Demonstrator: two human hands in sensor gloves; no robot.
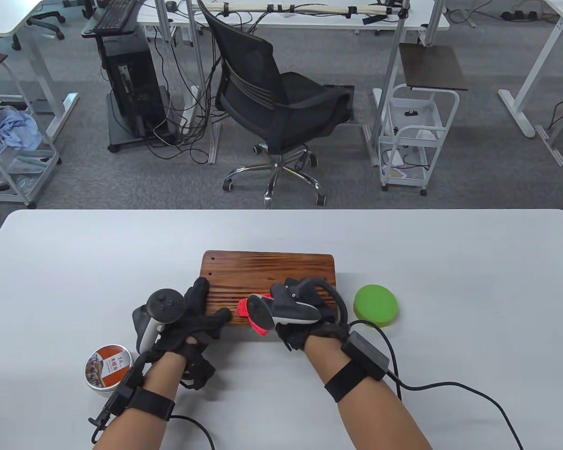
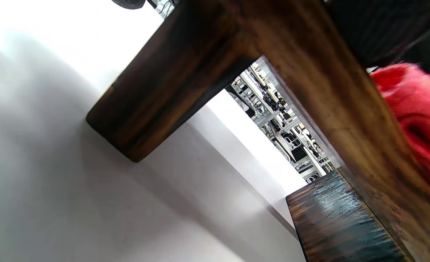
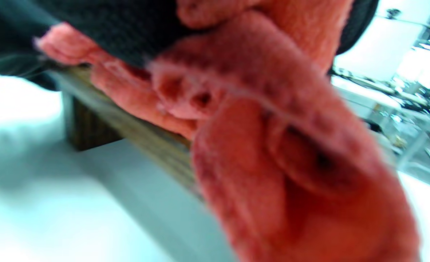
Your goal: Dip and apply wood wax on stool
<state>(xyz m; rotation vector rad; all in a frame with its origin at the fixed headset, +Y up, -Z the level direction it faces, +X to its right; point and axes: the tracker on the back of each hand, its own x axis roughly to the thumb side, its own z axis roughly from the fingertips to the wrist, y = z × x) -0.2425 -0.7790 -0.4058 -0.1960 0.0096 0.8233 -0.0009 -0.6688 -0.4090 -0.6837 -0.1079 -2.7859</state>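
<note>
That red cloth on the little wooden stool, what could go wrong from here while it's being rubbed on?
The right hand holds the red cloth at the stool's near edge, so a stroke could slip off onto the white table and smear wax there.

The left hand only rests on the stool's near left corner; a hard rub might shift the stool.

The wax tin sits by the left wrist, where the forearm could knock it.
</note>
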